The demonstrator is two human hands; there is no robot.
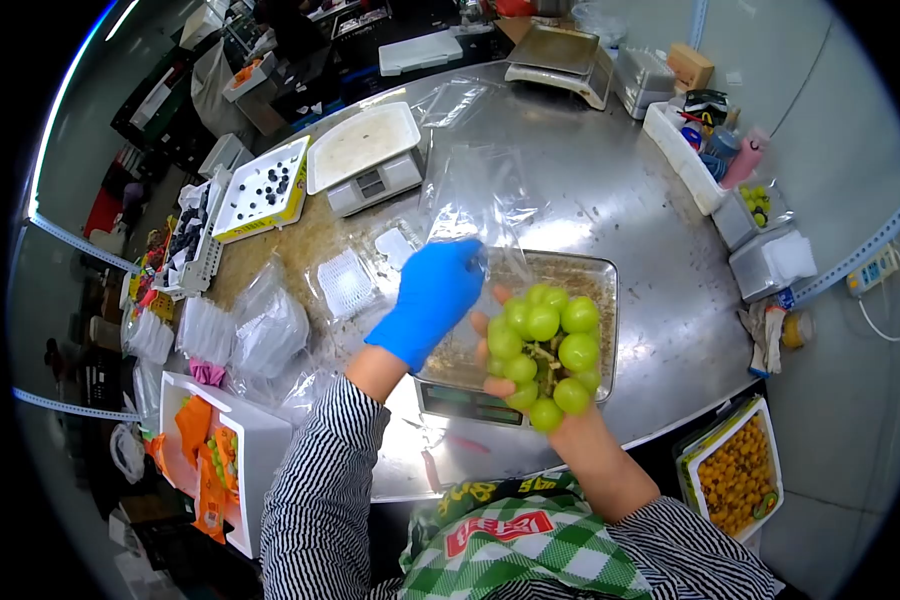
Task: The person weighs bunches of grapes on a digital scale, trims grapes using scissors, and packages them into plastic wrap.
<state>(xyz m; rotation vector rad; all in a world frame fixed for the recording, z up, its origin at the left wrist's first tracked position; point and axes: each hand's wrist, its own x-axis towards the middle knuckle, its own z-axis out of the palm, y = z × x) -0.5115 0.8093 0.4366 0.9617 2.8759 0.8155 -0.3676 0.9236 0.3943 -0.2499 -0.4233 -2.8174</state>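
Okay, so the thing to look at here is where the bunch of green grapes (548, 350) sits versus the clear plastic bag (478, 195), using the metal tray (607, 277) in front of the person as the landmark. The grapes are over the right part of the tray, cradled in the bare right hand (497, 386), fingers wrapped round the left side and the palm mostly hidden behind the fruit. They look raised off the tray, though I can't judge the gap from this angle. The bunch is pretty chunky, but its slightly longer axis runs from the tray's near edge toward its far one, with the stalk facing up at the camera. The bag lies past the tray's far edge, a bit to the left, so from the grapes it's ahead and leftward. The left hand (432, 300), in a blue glove, is way nearer to it: it's over the tray's far left corner, fingers bunched together right at the bag's near end. Can't tell if they're actually pinching the plastic or just touching it. The two hands are apart but near each other, and a white mesh pad (346, 284) lies left of the tray.
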